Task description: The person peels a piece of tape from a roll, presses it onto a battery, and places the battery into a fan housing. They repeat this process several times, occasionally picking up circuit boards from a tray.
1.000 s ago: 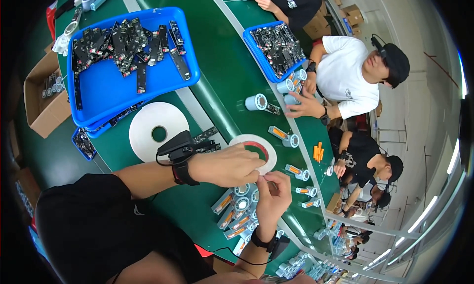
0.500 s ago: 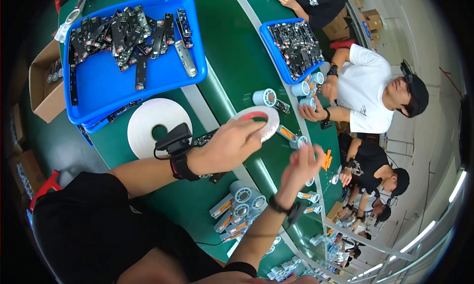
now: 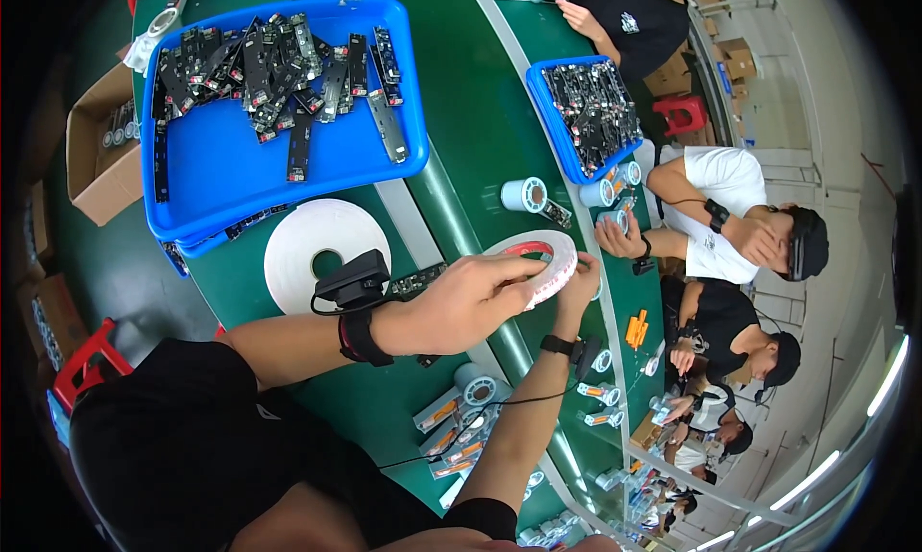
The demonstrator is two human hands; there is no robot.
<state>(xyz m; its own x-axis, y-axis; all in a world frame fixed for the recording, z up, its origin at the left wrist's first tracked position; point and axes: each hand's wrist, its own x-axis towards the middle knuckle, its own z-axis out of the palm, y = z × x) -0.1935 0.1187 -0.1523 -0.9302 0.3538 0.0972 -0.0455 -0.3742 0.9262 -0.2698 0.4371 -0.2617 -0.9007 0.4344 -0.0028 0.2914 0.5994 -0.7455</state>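
Note:
My left hand (image 3: 456,307) grips a roll of white tape (image 3: 562,276) with a red inner core, its fingers through and around the ring. At the roll's far right edge is my right hand (image 3: 579,285), its fingers curled together against the rim. The roll partly hides those fingertips, so what they pinch cannot be made out. Below my left wrist lies a dark circuit board (image 3: 419,279), partly covered. A large flat white roll (image 3: 288,264) rests on the table beside my left forearm. Past the tape, a light-blue cylinder (image 3: 523,195) lies with a small board attached.
A blue tray (image 3: 226,173) of long black circuit boards stands at the far left on another tray. Several blue cylinders (image 3: 477,387) with orange-marked parts sit between my arms. Across the green conveyor (image 3: 461,120) are another blue tray (image 3: 552,134) and co-workers. A cardboard box (image 3: 106,187) stands left.
My right hand has moved from below right up to the tape roll's edge, its fingers closing. The roll has shifted slightly right and down in the picture. A co-worker opposite raised a hand.

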